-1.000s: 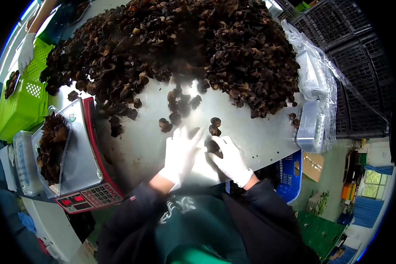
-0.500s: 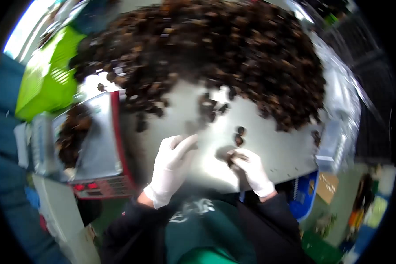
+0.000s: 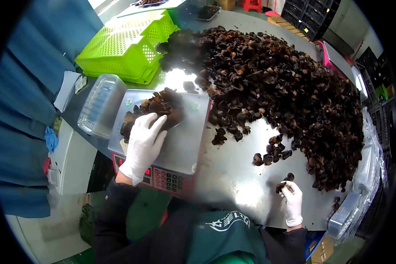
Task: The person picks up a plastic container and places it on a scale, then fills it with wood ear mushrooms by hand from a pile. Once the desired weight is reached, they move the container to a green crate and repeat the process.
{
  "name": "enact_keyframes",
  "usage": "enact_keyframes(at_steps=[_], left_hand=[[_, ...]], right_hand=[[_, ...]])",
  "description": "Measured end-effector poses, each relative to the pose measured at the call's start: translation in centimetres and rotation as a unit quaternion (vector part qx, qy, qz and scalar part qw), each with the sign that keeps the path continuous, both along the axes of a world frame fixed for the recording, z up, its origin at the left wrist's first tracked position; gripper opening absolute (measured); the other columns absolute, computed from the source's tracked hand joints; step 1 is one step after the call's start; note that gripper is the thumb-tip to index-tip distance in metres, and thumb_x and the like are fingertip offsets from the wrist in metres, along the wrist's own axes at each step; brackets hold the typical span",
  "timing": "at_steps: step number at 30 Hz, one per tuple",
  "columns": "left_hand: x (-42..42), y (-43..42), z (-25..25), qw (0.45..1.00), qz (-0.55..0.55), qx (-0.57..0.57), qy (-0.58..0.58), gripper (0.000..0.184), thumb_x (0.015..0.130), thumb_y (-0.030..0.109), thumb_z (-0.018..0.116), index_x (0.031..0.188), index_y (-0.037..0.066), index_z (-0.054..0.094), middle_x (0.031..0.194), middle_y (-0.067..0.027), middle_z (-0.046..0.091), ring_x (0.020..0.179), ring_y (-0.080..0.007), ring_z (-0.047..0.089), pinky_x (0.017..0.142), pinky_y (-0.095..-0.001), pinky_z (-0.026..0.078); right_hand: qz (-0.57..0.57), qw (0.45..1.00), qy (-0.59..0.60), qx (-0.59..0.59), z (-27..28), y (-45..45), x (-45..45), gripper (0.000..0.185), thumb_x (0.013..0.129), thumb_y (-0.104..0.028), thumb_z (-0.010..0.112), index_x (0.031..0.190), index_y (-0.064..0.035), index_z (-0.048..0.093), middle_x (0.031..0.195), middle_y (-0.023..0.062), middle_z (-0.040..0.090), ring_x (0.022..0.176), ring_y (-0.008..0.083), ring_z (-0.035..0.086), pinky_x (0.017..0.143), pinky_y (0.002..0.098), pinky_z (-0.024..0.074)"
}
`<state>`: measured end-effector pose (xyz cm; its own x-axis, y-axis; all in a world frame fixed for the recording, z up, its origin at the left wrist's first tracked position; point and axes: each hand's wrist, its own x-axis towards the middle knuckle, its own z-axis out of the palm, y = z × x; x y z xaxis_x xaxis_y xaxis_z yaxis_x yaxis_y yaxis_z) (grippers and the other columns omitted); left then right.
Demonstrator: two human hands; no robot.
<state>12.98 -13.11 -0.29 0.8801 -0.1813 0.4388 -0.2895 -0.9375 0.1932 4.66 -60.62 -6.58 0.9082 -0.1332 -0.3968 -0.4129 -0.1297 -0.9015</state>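
Note:
My left hand (image 3: pixel 143 141), in a white glove, is over the scale (image 3: pixel 180 145) with its fingers spread. Its fingertips are at the near edge of a heap of wood ear mushrooms (image 3: pixel 163 104) on the scale's metal plate; whether they press on it is unclear. My right hand (image 3: pixel 293 203), also gloved, pinches a small dark wood ear mushroom (image 3: pixel 280 188) above the steel table (image 3: pixel 233 176). Another small piece (image 3: pixel 290 177) shows just past its fingertips. A few loose mushrooms (image 3: pixel 273 152) lie between this hand and the large mushroom pile (image 3: pixel 277 79).
Left of the scale stand clear plastic trays (image 3: pixel 100 105), stacked together. Behind them sits an upturned green basket (image 3: pixel 127 44). More clear trays in plastic film (image 3: pixel 361 176) line the right edge. A second scale (image 3: pixel 339 57) stands beyond the pile at the right.
My left hand has moved from over the bare table to the mushrooms on the scale. The view has swung left and up. My right hand still pinches a piece near the table's front.

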Motion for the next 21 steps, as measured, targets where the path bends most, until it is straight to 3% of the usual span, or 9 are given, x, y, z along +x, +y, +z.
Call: enact_keyframes(at_steps=[3, 6, 10, 13, 14, 19, 21], left_hand=[[-1.0, 0.0, 0.7, 1.0, 0.017, 0.015, -0.012, 0.052, 0.079, 0.008, 0.077, 0.13, 0.009, 0.065, 0.134, -0.0164, 0.057, 0.123, -0.0371, 0.053, 0.103, -0.0461, 0.045], [-1.9, 0.6, 1.4, 0.999, 0.029, -0.013, -0.032, 0.056, 0.078, 0.003, 0.077, 0.132, 0.008, 0.064, 0.136, -0.0152, 0.058, 0.129, -0.0374, 0.051, 0.109, -0.0451, 0.043], [-3.3, 3.5, 2.7, 0.989, 0.103, -0.037, -0.097, 0.052, 0.077, 0.0, 0.075, 0.128, 0.004, 0.065, 0.133, -0.0163, 0.059, 0.123, -0.0357, 0.056, 0.105, -0.0437, 0.045], [-5.5, 6.4, 3.3, 0.972, 0.18, -0.114, -0.103, 0.042, 0.086, -0.006, 0.066, 0.127, 0.002, 0.064, 0.131, -0.0148, 0.062, 0.124, -0.0298, 0.058, 0.107, -0.0388, 0.044], [-6.3, 7.2, 3.3, 0.962, 0.223, -0.122, -0.099, 0.039, 0.089, -0.006, 0.064, 0.127, 0.002, 0.064, 0.129, -0.0134, 0.064, 0.122, -0.028, 0.059, 0.106, -0.037, 0.044], [-10.4, 11.3, 2.6, 0.929, 0.321, -0.132, -0.13, 0.036, 0.096, 0.001, 0.062, 0.132, 0.006, 0.064, 0.133, -0.0054, 0.065, 0.114, -0.016, 0.06, 0.09, -0.0281, 0.045], [-11.2, 11.4, 3.2, 0.909, 0.347, -0.188, -0.132, 0.034, 0.095, 0.001, 0.063, 0.128, 0.005, 0.065, 0.127, -0.0105, 0.065, 0.12, -0.0232, 0.061, 0.104, -0.0349, 0.046]], right_hand=[[-0.007, 0.999, 0.005, -0.04, -0.4, -1.3, -0.3, 0.013, 0.096, -0.005, 0.063, 0.108, -0.0008, 0.068, 0.091, 0.001, 0.069, 0.076, 0.0061, 0.062, 0.067, 0.0195, 0.0449], [0.003, 0.996, 0.011, -0.085, 0.0, -2.2, -0.4, 0.013, 0.095, -0.003, 0.064, 0.107, -0.0005, 0.068, 0.088, 0.0001, 0.068, 0.072, 0.0054, 0.061, 0.065, 0.0191, 0.0463], [0.062, 0.975, 0.019, -0.211, 1.0, -3.9, -0.5, 0.011, 0.093, -0.001, 0.065, 0.102, 0.0026, 0.069, 0.085, -0.0001, 0.068, 0.072, 0.005, 0.06, 0.068, 0.0208, 0.0498], [0.133, 0.927, -0.01, -0.351, 0.0, -6.1, -1.2, 0.017, 0.086, -0.002, 0.068, 0.102, 0.002, 0.07, 0.08, 0.0035, 0.067, 0.069, 0.009, 0.06, 0.067, 0.0254, 0.0506], [0.159, 0.905, -0.032, -0.393, 0.1, -6.7, -1.2, 0.021, 0.084, -0.003, 0.069, 0.106, 0.0006, 0.07, 0.086, 0.0056, 0.066, 0.068, 0.0117, 0.057, 0.067, 0.027, 0.0497], [0.105, 0.897, -0.13, -0.408, 2.8, -3.3, 3.0, 0.022, 0.088, -0.002, 0.067, 0.11, -0.0002, 0.068, 0.095, 0.0032, 0.063, 0.071, 0.0113, 0.051, 0.067, 0.0261, 0.0457], [0.126, 0.913, -0.159, -0.353, 4.1, -0.1, 5.7, 0.019, 0.091, -0.001, 0.066, 0.109, 0.0002, 0.068, 0.095, 0.0028, 0.064, 0.073, 0.0101, 0.052, 0.068, 0.0252, 0.0458]])
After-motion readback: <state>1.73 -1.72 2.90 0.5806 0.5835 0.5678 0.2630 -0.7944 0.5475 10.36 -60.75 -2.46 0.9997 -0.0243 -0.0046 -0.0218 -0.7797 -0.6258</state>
